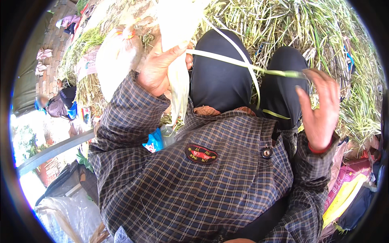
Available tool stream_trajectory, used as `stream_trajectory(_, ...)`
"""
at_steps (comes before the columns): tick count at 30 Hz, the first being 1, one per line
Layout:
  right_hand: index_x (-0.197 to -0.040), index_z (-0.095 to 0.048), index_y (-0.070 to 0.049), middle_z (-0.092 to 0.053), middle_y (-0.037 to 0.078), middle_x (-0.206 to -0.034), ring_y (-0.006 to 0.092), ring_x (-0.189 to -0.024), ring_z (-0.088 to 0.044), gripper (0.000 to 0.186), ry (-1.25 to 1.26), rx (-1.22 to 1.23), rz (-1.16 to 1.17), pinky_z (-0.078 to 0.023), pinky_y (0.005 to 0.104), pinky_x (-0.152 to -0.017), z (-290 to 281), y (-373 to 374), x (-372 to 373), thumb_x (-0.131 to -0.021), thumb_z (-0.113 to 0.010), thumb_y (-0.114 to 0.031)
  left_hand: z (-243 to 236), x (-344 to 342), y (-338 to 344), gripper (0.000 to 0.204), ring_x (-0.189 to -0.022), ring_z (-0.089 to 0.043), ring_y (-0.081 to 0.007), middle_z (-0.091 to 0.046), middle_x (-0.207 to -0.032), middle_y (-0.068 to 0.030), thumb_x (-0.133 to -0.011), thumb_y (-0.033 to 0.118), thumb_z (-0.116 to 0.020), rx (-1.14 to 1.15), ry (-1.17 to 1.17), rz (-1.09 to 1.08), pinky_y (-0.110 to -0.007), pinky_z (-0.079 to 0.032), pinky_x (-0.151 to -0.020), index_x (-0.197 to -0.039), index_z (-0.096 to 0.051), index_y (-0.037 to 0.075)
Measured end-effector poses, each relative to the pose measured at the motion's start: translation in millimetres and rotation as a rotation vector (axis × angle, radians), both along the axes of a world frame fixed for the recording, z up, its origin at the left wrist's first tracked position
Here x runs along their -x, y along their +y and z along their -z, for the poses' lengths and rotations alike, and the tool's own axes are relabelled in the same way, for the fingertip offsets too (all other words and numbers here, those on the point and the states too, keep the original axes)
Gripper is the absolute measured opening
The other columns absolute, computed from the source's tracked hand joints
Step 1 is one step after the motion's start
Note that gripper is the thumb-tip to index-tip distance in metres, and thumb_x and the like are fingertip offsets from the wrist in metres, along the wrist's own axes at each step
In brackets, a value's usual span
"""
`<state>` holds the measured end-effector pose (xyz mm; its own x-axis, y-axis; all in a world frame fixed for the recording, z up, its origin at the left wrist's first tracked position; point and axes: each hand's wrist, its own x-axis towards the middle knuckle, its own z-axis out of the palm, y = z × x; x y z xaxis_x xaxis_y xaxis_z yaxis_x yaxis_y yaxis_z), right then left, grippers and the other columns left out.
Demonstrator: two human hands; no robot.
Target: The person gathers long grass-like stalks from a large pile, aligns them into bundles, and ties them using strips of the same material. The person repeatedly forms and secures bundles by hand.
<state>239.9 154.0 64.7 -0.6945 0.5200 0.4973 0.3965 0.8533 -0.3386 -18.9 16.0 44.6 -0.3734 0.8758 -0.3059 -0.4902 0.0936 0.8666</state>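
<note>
My left hand [159, 69] is closed round a bundle of pale, whitish-green leaves [178, 79], held upright beside my left knee. The bundle's upper part is washed out by the sunlight. From this hand a long, narrow green leaf [231, 60] stretches across both knees toward the right. Its far tip lies by the fingertips of my right hand [323, 106], which is raised with thumb and fingers apart. A second thin strip bends down between my knees, and a short green piece [276, 114] lies on my dark trouser leg.
Piles of cut green stalks [320, 28] cover the ground ahead and right. A full white plastic bag [118, 60] stands left of my left hand. Another person [60, 103] is at the far left. Clear plastic sheeting [73, 214] lies lower left, a yellow and magenta sack [346, 188] lower right.
</note>
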Motion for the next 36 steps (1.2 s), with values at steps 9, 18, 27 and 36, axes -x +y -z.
stream_trajectory(9, -0.093, -0.054, -0.005, -0.054, 0.009, -0.078, 0.0227, -0.072, -0.055, 0.028, 0.114, 0.35, -0.327, -0.046, 0.0297, -0.061, 36.4, -23.1, 58.8, -0.068, -0.063, -0.014, 9.2, -45.3, 26.1, 0.036, -0.081, -0.052, -0.0121, -0.049, -0.098, -0.0065, -0.086, 0.017, -0.046, -0.003, -0.117, 0.295, -0.024, -0.047, -0.062, -0.118, -0.034, 0.006)
stream_trajectory(18, -0.074, -0.051, -0.008, -0.048, 0.004, -0.06, 0.0219, -0.051, -0.052, 0.01, 0.072, 0.185, -0.481, -0.043, 0.0309, -0.046, 61.7, -23.7, 55.4, -0.065, -0.054, -0.011, 27.3, -55.6, 25.8, 0.082, -0.104, -0.041, -0.0127, -0.038, -0.115, -0.0083, -0.064, 0.004, -0.07, -0.017, -0.059, 0.562, -0.026, -0.038, -0.084, -0.126, -0.017, 0.003)
stream_trajectory(27, -0.077, -0.054, -0.005, -0.055, 0.006, -0.067, 0.0188, -0.053, -0.055, 0.005, 0.073, 0.048, -0.011, -0.045, 0.0287, -0.046, 84.8, 39.5, 3.8, -0.071, -0.055, -0.006, 31.9, -75.5, 6.5, 0.058, -0.045, -0.041, -0.0049, -0.048, -0.066, -0.0023, -0.074, 0.006, -0.061, 0.346, -0.109, 0.523, -0.018, -0.037, -0.039, -0.119, -0.026, 0.0)
stream_trajectory(36, -0.086, -0.059, -0.005, -0.059, 0.01, -0.091, 0.0233, -0.082, -0.054, 0.017, -0.183, -0.218, 0.509, -0.042, 0.035, -0.07, 46.4, 109.6, -101.8, -0.077, -0.057, -0.019, 2.5, -37.6, 18.3, 0.042, -0.043, -0.045, -0.0103, -0.05, -0.06, -0.0057, -0.073, 0.013, -0.059, 0.414, -0.069, 0.518, -0.024, -0.039, -0.043, -0.107, -0.042, -0.005)
